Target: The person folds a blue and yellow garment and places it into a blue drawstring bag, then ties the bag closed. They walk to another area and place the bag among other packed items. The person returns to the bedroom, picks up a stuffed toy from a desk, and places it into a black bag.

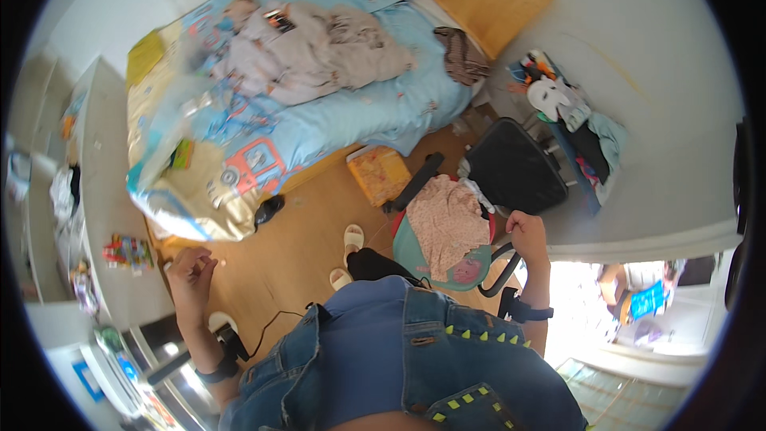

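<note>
My left hand [191,275] hangs over the wooden floor, its fingers curled in against the thumb; nothing shows in them. Nearest to it are the bed's foot end and a white shelf unit [104,191]. My right hand [527,233] is a loose fist with no object visible. It is beside a chair with a green seat [417,259], black armrests and a black backrest [515,166]. A pink patterned cloth [447,223] lies over the seat. Each wrist wears a black strap with a small device.
A bed with blue sheets [319,136] carries a rumpled beige blanket [319,52] and clear plastic sheeting. An orange box [378,175] and a black shoe [270,211] lie on the floor. Clothes and a white mask [547,97] pile up by the wall. A bright doorway opens at the right.
</note>
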Tool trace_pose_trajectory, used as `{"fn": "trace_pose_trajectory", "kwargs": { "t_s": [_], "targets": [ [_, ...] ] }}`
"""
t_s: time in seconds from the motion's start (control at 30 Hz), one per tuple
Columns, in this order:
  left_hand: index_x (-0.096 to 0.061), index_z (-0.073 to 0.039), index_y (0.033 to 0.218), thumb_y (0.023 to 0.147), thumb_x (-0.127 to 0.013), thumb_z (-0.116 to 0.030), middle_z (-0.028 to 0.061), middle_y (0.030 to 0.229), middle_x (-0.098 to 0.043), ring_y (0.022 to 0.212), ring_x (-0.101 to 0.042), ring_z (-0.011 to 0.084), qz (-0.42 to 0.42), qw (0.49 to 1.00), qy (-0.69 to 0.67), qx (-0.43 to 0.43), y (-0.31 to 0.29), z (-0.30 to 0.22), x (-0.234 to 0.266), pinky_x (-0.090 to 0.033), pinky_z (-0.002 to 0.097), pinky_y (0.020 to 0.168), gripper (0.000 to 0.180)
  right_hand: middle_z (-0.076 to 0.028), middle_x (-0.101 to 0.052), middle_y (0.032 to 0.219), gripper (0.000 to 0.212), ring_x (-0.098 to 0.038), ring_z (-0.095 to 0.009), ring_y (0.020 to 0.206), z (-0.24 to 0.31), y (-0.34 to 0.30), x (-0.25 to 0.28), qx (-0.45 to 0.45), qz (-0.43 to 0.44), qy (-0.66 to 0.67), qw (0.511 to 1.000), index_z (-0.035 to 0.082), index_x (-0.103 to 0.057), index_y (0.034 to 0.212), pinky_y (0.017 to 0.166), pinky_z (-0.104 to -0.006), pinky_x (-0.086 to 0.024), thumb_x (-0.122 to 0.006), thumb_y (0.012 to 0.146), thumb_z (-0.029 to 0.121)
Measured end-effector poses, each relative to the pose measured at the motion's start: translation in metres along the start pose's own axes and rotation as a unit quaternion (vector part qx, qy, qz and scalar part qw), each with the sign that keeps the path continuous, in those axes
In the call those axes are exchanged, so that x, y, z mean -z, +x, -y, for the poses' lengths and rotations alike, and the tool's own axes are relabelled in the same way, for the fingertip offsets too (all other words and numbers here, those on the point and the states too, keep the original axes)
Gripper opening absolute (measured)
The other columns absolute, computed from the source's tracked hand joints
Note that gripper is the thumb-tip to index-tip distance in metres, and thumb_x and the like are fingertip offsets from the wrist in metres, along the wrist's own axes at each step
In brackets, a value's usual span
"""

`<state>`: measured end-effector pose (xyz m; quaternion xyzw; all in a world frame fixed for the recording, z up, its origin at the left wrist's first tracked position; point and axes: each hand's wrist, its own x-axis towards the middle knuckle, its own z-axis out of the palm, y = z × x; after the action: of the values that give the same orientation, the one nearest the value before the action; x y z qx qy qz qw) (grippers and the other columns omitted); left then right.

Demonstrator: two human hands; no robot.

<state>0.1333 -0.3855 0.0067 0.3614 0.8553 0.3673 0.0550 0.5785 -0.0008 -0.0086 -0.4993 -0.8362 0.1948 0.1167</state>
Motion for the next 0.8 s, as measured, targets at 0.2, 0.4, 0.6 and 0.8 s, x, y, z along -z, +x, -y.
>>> {"fn": "trace_pose_trajectory", "kwargs": {
  "t_s": [0.2,0.4,0.6,0.8],
  "targets": [
    [-0.061,-0.004,0.081,0.077,-0.070,0.001,-0.0023,0.054,-0.043,0.048,-0.035,0.0051,-0.026,0.999,-0.016,-0.016,0.117,-0.017,-0.029,-0.025,0.0226,0.045,0.011,-0.015,-0.058,0.061,0.015,-0.060,-0.034,0.059,-0.017,0.034,0.006,-0.070,-0.070,0.027,0.995,0.008,-0.061,0.064,0.054,-0.0397,-0.045,-0.047,0.067,0.001],
    [-0.062,-0.004,0.085,0.082,-0.065,-0.003,-0.0005,0.048,-0.035,0.044,-0.032,0.0066,-0.002,0.993,-0.015,-0.114,0.216,-0.039,-0.068,-0.024,0.0260,0.043,0.004,-0.016,-0.058,0.061,0.015,-0.059,-0.034,0.059,-0.020,0.068,0.004,-0.095,-0.094,0.018,0.991,0.006,-0.060,0.065,0.055,-0.0397,-0.046,-0.047,0.068,0.000],
    [-0.062,-0.003,0.084,0.080,-0.066,-0.007,0.0028,0.050,-0.039,0.044,-0.034,0.0096,0.113,0.983,-0.012,-0.143,0.291,-0.056,-0.110,-0.027,0.0273,0.044,0.006,-0.016,-0.058,0.061,0.015,-0.059,-0.034,0.058,-0.014,0.106,0.002,-0.122,-0.115,0.026,0.986,0.006,-0.061,0.066,0.054,-0.0384,-0.046,-0.048,0.068,-0.001],
    [-0.061,-0.001,0.086,0.081,-0.062,-0.004,0.0050,0.055,-0.044,0.048,-0.039,0.0110,0.190,0.966,-0.039,-0.170,0.396,-0.045,-0.145,-0.030,0.0268,0.045,0.006,-0.013,-0.059,0.057,0.019,-0.060,-0.026,0.054,0.008,0.153,0.006,-0.181,-0.171,0.049,0.967,0.004,-0.060,0.064,0.051,-0.0329,-0.045,-0.044,0.067,-0.005]
  ]
}}
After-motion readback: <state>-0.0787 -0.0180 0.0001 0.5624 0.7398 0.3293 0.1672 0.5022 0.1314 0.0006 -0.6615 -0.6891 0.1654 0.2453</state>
